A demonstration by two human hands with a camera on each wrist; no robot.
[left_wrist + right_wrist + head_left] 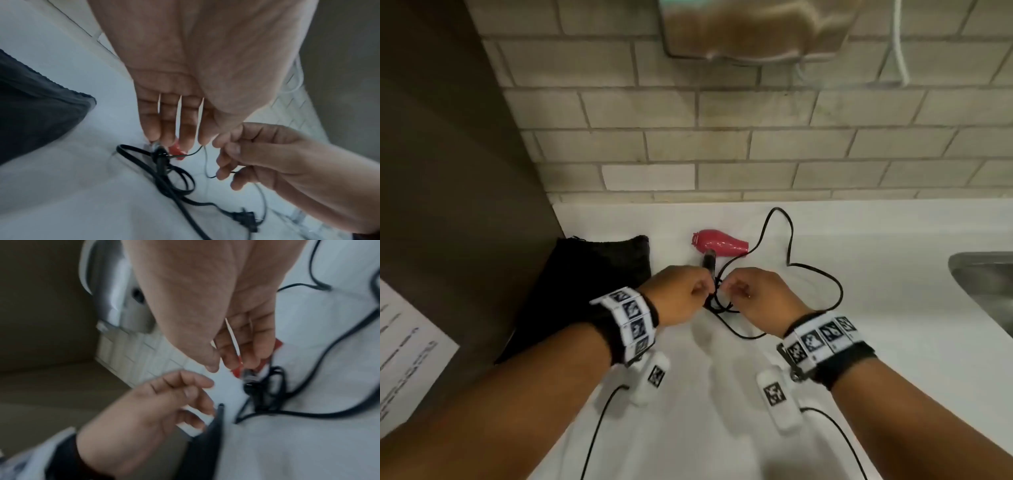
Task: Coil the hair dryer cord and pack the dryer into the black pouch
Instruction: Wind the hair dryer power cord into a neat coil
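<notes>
The red hair dryer [719,244] lies on the white counter [893,325] near the wall, its black handle toward me. Its black cord [835,287] loops loosely to the right and bunches by the handle [164,175], with the plug [248,219] lying beside it. The black pouch [585,284] lies flat to the dryer's left. My left hand [702,291] hovers over the bunch with straight fingers [174,129]. My right hand [736,291] pinches a thin black tie wire [205,164] that runs from the bunch past my left index fingertip.
A steel sink [986,284] is set into the counter at the far right. A brown panel [448,171] with a printed sheet [404,349] stands on the left. On the tiled wall [722,137] hangs a metal dispenser [750,27].
</notes>
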